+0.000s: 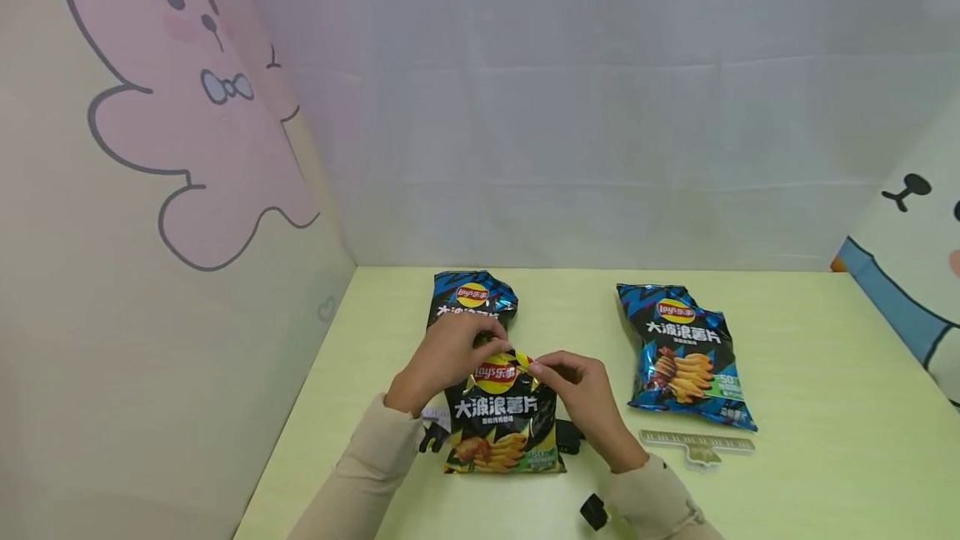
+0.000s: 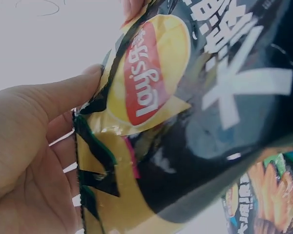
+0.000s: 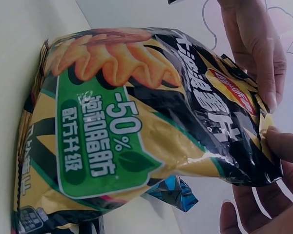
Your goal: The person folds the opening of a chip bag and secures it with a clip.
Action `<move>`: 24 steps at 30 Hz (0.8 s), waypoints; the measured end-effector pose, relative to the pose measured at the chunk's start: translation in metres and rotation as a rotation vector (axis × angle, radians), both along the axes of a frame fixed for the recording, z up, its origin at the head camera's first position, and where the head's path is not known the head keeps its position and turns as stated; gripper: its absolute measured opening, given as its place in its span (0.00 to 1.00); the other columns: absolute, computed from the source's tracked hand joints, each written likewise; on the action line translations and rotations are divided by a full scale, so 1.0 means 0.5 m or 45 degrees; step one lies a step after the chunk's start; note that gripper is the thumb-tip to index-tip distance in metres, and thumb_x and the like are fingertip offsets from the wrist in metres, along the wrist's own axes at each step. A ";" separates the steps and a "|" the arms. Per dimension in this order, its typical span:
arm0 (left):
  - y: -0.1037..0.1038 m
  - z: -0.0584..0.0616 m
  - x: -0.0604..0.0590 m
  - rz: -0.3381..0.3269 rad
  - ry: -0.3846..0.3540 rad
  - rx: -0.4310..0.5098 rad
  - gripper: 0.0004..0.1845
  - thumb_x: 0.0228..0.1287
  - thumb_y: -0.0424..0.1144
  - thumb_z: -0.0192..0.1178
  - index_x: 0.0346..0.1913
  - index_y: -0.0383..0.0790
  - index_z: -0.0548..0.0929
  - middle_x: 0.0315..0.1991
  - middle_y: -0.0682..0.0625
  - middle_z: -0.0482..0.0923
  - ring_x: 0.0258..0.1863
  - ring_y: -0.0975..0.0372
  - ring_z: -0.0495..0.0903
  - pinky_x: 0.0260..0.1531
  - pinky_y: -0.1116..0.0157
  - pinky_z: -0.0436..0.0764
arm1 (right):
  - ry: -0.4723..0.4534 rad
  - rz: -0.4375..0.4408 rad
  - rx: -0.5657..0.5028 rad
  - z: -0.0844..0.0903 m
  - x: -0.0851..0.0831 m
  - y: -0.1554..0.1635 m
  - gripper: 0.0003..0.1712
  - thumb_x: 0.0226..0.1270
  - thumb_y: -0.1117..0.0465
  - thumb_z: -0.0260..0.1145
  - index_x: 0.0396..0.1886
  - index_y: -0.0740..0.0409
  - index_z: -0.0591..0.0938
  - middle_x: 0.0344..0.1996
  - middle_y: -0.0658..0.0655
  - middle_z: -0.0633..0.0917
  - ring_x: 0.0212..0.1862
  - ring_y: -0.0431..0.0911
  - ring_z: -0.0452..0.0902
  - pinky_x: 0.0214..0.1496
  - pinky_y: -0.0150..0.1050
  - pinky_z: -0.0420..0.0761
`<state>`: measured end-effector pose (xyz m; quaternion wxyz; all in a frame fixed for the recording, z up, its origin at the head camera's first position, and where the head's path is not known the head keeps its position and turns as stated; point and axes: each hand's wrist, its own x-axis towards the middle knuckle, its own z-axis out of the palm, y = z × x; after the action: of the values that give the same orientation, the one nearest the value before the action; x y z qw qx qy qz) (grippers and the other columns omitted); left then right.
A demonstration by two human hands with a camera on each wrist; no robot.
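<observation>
A black and gold bag of potato chips stands between my hands, its lower end at the table. My left hand pinches the top edge, thumb on the printed front and fingers behind, as the left wrist view shows. At the same edge, my right hand pinches the other side with thumb and fingers. Near the thumbs, a bit of the yellow top edge is folded over. The bag's front looks full and smooth in the right wrist view.
A blue and black chip bag lies behind the held one, partly hidden. Another blue and black bag lies to the right, above a translucent bag clip. Small black objects, one a black piece, lie near the right sleeve and beside the held bag.
</observation>
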<state>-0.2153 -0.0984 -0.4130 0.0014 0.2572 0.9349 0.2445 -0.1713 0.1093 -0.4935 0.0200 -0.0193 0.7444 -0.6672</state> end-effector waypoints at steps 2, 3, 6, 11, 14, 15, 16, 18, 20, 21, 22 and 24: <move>0.005 -0.001 0.002 -0.019 -0.002 -0.023 0.08 0.68 0.49 0.66 0.39 0.52 0.90 0.36 0.59 0.89 0.32 0.69 0.81 0.36 0.69 0.80 | 0.011 0.002 -0.008 -0.001 0.001 -0.001 0.12 0.68 0.56 0.70 0.41 0.61 0.89 0.41 0.62 0.89 0.38 0.40 0.82 0.46 0.31 0.83; 0.009 -0.001 0.004 -0.039 0.004 -0.031 0.08 0.68 0.49 0.65 0.40 0.52 0.90 0.37 0.59 0.89 0.33 0.69 0.82 0.37 0.69 0.81 | 0.017 0.002 -0.010 -0.001 0.002 -0.001 0.12 0.68 0.56 0.70 0.41 0.61 0.89 0.40 0.62 0.89 0.38 0.39 0.83 0.46 0.31 0.83; 0.022 -0.004 0.009 -0.108 0.040 -0.076 0.09 0.68 0.51 0.65 0.42 0.53 0.91 0.38 0.60 0.90 0.36 0.69 0.84 0.45 0.65 0.83 | 0.032 0.010 -0.014 -0.002 0.004 -0.003 0.11 0.68 0.57 0.70 0.40 0.61 0.89 0.40 0.62 0.89 0.38 0.39 0.83 0.46 0.31 0.83; 0.037 -0.012 0.017 -0.140 0.101 -0.139 0.10 0.66 0.53 0.65 0.41 0.55 0.92 0.37 0.63 0.90 0.37 0.69 0.85 0.60 0.55 0.78 | 0.060 0.023 0.003 -0.005 0.006 -0.004 0.10 0.69 0.58 0.69 0.41 0.61 0.89 0.41 0.62 0.90 0.39 0.37 0.83 0.46 0.31 0.83; 0.034 -0.012 0.020 -0.113 0.085 -0.128 0.08 0.65 0.52 0.67 0.39 0.55 0.92 0.36 0.62 0.89 0.36 0.69 0.84 0.54 0.60 0.81 | 0.068 0.026 0.043 -0.006 0.007 -0.003 0.10 0.69 0.58 0.69 0.41 0.59 0.90 0.42 0.61 0.90 0.40 0.36 0.83 0.47 0.31 0.82; 0.032 -0.012 0.020 -0.103 0.076 -0.118 0.08 0.65 0.52 0.67 0.38 0.55 0.91 0.36 0.62 0.89 0.35 0.69 0.84 0.50 0.62 0.82 | 0.070 0.025 0.054 -0.006 0.007 -0.003 0.09 0.68 0.58 0.70 0.41 0.58 0.90 0.42 0.60 0.90 0.40 0.36 0.83 0.47 0.31 0.82; 0.028 -0.012 0.019 -0.091 0.069 -0.107 0.08 0.64 0.52 0.68 0.38 0.55 0.91 0.36 0.61 0.89 0.35 0.69 0.84 0.46 0.65 0.82 | 0.079 0.024 0.070 -0.006 0.007 -0.002 0.09 0.68 0.58 0.69 0.42 0.58 0.90 0.42 0.60 0.91 0.40 0.35 0.83 0.47 0.31 0.81; 0.021 -0.012 0.016 -0.072 0.067 -0.090 0.08 0.63 0.52 0.69 0.36 0.54 0.90 0.36 0.61 0.89 0.34 0.69 0.83 0.38 0.69 0.81 | 0.081 0.019 0.086 -0.006 0.008 -0.002 0.09 0.68 0.58 0.69 0.43 0.57 0.90 0.43 0.59 0.91 0.40 0.35 0.83 0.48 0.31 0.81; 0.012 -0.014 0.013 -0.046 0.075 -0.077 0.08 0.62 0.53 0.69 0.35 0.54 0.89 0.36 0.60 0.89 0.34 0.69 0.83 0.35 0.70 0.80 | 0.089 0.014 0.087 -0.006 0.008 -0.002 0.09 0.69 0.59 0.69 0.44 0.57 0.90 0.44 0.59 0.91 0.40 0.35 0.83 0.48 0.31 0.81; 0.007 -0.015 0.011 -0.030 0.079 -0.069 0.09 0.62 0.53 0.69 0.35 0.53 0.89 0.35 0.60 0.89 0.32 0.69 0.82 0.33 0.71 0.79 | 0.097 0.013 0.086 -0.006 0.008 -0.002 0.10 0.69 0.59 0.69 0.44 0.57 0.90 0.44 0.60 0.91 0.40 0.34 0.83 0.48 0.32 0.81; 0.003 -0.016 0.009 -0.015 0.081 -0.067 0.09 0.62 0.53 0.69 0.36 0.53 0.89 0.34 0.59 0.89 0.31 0.69 0.81 0.32 0.71 0.78 | 0.096 0.010 0.085 -0.007 0.007 -0.001 0.10 0.69 0.59 0.69 0.44 0.58 0.90 0.44 0.60 0.91 0.40 0.35 0.83 0.48 0.32 0.81; -0.004 -0.019 0.007 0.010 0.075 -0.062 0.09 0.63 0.53 0.69 0.36 0.52 0.89 0.32 0.59 0.88 0.27 0.70 0.79 0.29 0.72 0.76 | 0.087 0.006 0.083 -0.007 0.006 -0.001 0.10 0.69 0.59 0.69 0.44 0.57 0.90 0.44 0.60 0.91 0.40 0.34 0.83 0.49 0.32 0.81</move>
<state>-0.2118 -0.1004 -0.4227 -0.0208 0.2606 0.9412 0.2141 -0.1682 0.1090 -0.4971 -0.0031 -0.0431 0.7660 -0.6414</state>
